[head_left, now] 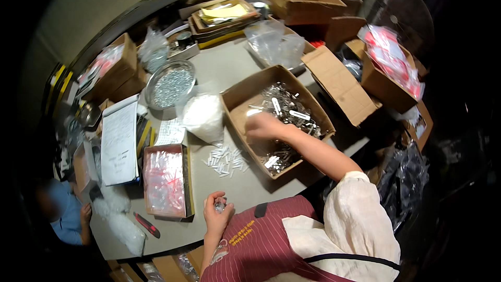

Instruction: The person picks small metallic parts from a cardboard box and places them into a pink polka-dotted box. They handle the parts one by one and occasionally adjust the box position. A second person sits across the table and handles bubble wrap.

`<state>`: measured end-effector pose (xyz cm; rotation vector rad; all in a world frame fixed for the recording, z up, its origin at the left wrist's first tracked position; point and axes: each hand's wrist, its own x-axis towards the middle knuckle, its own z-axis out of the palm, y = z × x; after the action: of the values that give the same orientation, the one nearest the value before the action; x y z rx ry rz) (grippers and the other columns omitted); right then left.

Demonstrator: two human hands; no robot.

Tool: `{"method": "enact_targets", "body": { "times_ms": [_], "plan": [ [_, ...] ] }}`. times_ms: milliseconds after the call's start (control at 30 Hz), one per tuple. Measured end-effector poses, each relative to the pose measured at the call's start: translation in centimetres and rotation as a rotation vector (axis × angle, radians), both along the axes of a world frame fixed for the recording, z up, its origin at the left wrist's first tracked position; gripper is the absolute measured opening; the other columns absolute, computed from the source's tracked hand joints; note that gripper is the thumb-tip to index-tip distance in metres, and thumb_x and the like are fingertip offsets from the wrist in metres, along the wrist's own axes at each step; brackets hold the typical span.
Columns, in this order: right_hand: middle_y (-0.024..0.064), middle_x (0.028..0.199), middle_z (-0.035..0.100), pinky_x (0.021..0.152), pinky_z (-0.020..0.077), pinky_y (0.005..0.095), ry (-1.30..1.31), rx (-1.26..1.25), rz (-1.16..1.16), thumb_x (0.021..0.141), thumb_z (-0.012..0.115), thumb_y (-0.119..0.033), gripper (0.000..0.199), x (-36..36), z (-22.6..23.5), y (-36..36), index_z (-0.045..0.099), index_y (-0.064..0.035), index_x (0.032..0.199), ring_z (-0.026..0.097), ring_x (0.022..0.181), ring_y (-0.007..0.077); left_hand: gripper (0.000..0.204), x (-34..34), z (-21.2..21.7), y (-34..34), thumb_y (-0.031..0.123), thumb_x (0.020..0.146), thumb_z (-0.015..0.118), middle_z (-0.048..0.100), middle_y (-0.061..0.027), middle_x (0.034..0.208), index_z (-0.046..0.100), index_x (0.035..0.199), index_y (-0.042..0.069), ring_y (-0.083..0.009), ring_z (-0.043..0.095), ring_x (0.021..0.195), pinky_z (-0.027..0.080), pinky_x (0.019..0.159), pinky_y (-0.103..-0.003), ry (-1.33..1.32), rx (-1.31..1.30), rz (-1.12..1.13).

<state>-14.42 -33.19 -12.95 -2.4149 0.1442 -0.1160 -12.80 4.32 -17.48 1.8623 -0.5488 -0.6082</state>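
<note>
Boxed metal pieces (281, 105) beside right hand (263, 126) — grip unclear, left hand (215, 213) curled around shiny bits (219, 206)

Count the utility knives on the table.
1: a red-and-black knife, on the table, to the left of the left hand. Others may be hidden among the clutter.

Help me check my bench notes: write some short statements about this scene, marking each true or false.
The right hand reaches into the cardboard box of metal parts. True.
The left hand is empty. False: it holds small shiny pieces.
Slim white pieces lie loose on the tabletop. True.
The round metal bowl contains white pieces. False: it contains silvery parts.
The red-and-black utility knife lies left of the left hand. True.
</note>
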Motion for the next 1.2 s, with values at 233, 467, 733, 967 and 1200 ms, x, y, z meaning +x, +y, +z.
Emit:
{"method": "enact_targets", "body": {
  "times_ms": [233,467,733,967,1200],
  "plan": [
    [0.0174,0.083,0.072,0.074,0.0557,0.0460,0.089,-0.254,0.044,0.073,0.069,-0.016,0.015,-0.4,-1.7,-0.5,0.075,-0.0069,0.084,0.070,0.080,0.0375,0.034,-0.1,2.2,-1.5,0.009,0.076,0.078,0.060,-0.0059,0.093,0.068,0.108,0.006,-0.0193,0.059,0.091,0.050,0.084,-0.033,-0.091,0.102,-0.048],
    [0.0151,0.095,0.070,0.084,0.0525,0.0471,0.165,-0.416,0.122,0.072,0.073,-0.014,0.022,-0.7,-1.7,-1.1,0.074,-0.0059,0.093,0.068,0.094,0.0358,0.032,0.1,1.5,-0.7,0.011,0.077,0.079,0.062,-0.0064,0.093,0.068,0.107,0.006,-0.0201,0.061,0.090,0.050,0.085,-0.034,-0.077,0.152,0.052],
    [0.0068,0.110,0.062,0.097,0.0433,0.0418,-0.016,-0.529,0.310,0.071,0.081,-0.016,0.041,-0.2,-2.1,-1.0,0.070,-0.0163,0.111,0.057,0.113,0.0272,0.031,0.0,-0.1,-0.2,0.002,0.080,0.078,0.062,-0.0011,0.087,0.065,0.108,0.002,-0.0107,0.057,0.083,0.048,0.080,-0.026,-0.125,0.051,0.079],
    [0.0056,0.113,0.060,0.103,0.0396,0.0429,-0.081,-0.590,0.294,0.069,0.080,-0.013,0.040,-0.4,-2.2,-1.2,0.071,-0.0174,0.108,0.053,0.118,0.0269,0.033,-0.1,-0.2,0.1,0.012,0.079,0.077,0.066,-0.0076,0.094,0.067,0.110,0.006,-0.0216,0.061,0.092,0.050,0.085,-0.035,0.007,0.060,0.134],
    [0.0055,0.098,0.061,0.109,0.0320,0.0478,-0.135,-0.453,0.186,0.068,0.073,-0.006,0.030,0.2,-1.6,-2.5,0.066,-0.0142,0.096,0.054,0.111,0.0288,0.034,-0.2,-0.3,0.4,0.011,0.078,0.076,0.067,-0.0079,0.092,0.066,0.110,0.006,-0.0242,0.060,0.093,0.049,0.086,-0.037,-0.108,0.103,0.116]
  ]
}}
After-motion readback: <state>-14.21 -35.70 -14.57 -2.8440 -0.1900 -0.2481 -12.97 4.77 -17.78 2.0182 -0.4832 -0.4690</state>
